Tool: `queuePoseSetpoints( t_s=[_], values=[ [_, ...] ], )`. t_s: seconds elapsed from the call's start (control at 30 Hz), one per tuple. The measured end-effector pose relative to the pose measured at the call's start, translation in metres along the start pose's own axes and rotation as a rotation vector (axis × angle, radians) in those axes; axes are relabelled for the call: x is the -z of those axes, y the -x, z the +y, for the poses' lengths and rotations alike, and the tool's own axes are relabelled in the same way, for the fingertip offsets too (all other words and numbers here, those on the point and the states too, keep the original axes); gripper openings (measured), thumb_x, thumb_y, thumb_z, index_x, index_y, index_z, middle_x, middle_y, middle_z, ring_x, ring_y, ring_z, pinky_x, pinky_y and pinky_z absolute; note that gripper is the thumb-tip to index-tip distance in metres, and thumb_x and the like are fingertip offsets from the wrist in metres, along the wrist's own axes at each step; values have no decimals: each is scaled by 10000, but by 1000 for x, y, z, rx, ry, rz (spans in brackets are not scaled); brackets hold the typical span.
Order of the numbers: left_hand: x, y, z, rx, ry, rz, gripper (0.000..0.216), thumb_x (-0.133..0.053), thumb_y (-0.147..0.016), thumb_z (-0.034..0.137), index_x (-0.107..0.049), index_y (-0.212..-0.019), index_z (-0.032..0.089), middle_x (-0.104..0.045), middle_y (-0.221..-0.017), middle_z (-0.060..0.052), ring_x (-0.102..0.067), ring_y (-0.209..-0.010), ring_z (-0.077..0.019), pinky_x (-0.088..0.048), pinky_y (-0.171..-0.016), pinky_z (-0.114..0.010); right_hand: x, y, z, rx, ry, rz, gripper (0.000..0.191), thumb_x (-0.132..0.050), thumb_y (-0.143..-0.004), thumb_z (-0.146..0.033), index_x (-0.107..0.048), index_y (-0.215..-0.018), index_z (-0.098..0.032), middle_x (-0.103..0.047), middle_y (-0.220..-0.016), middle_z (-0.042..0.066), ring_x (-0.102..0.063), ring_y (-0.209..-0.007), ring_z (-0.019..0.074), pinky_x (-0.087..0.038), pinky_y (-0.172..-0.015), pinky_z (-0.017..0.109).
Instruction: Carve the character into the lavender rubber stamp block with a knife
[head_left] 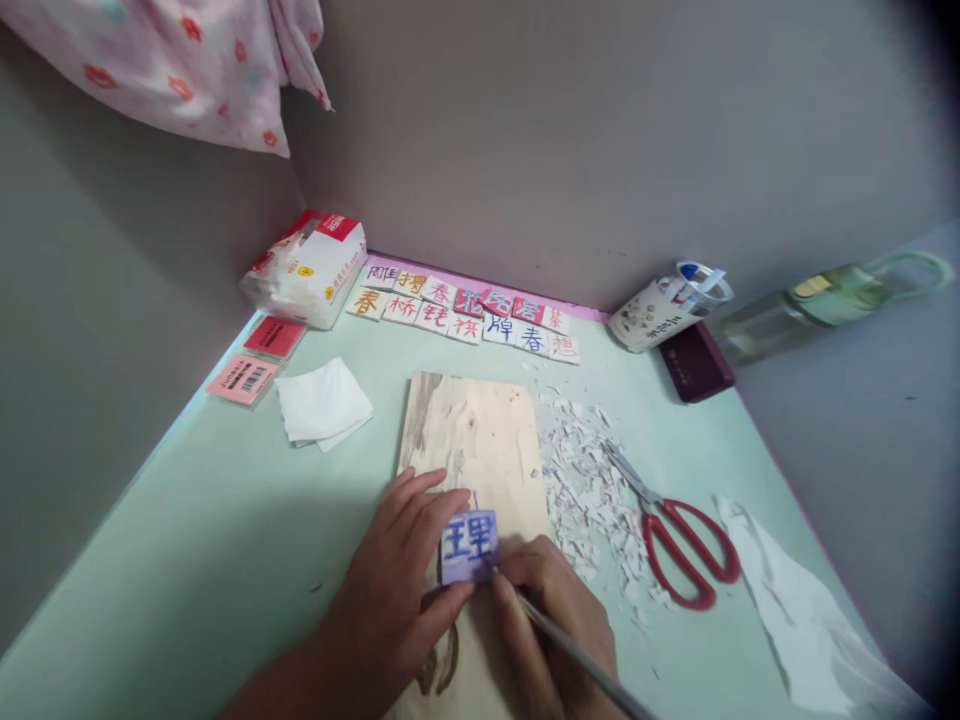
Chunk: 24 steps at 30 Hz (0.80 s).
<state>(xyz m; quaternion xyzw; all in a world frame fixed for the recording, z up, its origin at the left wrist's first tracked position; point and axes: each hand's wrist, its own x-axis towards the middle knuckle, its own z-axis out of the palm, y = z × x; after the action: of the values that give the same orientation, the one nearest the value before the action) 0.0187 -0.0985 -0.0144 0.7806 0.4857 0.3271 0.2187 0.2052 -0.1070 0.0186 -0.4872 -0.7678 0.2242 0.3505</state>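
A small square purple carving block [469, 565], marked with a blue Chinese character, lies on a wooden board [469, 425]. The fingers and thumb of my left hand [409, 545] press around its left side and corners, pinning it to the wood. In my right hand [551, 625] is a slim grey carving knife [574, 655], gripped like a pen. Its tip touches or nearly touches the block's lower right corner; the fingers partly hide it. Dark curved marks show on the board below my left hand.
Pale shavings [581, 480] and red-handled scissors [675, 535] lie right of the board. Tissue sheets [324, 402] rest at left. Behind are rows of character tiles [469, 302], a tissue pack [307, 270], a cup [660, 310] of tools and a bottle [795, 310].
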Motion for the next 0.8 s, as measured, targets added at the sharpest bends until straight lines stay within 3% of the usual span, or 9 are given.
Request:
queuePoseSetpoints(
  t_s=[0.1, 0.33, 0.43, 0.6, 0.8],
  values=[
    [-1, 1, 0, 5, 8, 8, 495, -519, -942, 175, -411, -1424, 212, -506, -1464, -112, -375, -1453, -270, -361, -1232, -520, -4, 5, 4, 165, 157, 51, 132, -518, -1002, -127, -594, -929, -205, -645, -751, 24, -602, -640, 157, -489, -576, 253],
    [-1, 1, -1, 2, 2, -22, 523, -526, -941, 195, -377, -1442, 214, -496, -1474, -127, -381, -1451, -307, -372, -1218, -571, -5, 8, 6, 395, 327, -55, 227, -412, -1051, -124, -638, -1041, -146, -707, -820, 102, -636, -724, 210, -561, -633, 308],
    [-2, 0, -1, -5, 7, -13, 517, -515, -944, 178, -376, -1441, 210, -491, -1469, -122, -371, -1450, -284, -353, -1232, -545, -6, 4, 4, 321, 282, 9, 229, -428, -1054, -151, -604, -916, -199, -671, -734, 52, -594, -624, 180, -510, -547, 283],
    [-2, -1, -1, 13, 15, 0, 489, -562, -947, 191, -404, -1409, 217, -498, -1430, -99, -361, -1434, -258, -311, -1248, -505, -5, 1, 2, -21, -53, 58, 190, -545, -964, -88, -518, -839, -228, -621, -746, 1, -599, -624, 131, -460, -539, 236],
    [0, -1, 0, 8, 2, -20, 491, -572, -943, 192, -399, -1402, 203, -478, -1418, -109, -346, -1424, -272, -299, -1238, -527, -2, 0, 1, -19, -68, 57, 194, -542, -946, -70, -529, -829, -224, -599, -727, -9, -580, -626, 131, -452, -555, 237]
  ],
)
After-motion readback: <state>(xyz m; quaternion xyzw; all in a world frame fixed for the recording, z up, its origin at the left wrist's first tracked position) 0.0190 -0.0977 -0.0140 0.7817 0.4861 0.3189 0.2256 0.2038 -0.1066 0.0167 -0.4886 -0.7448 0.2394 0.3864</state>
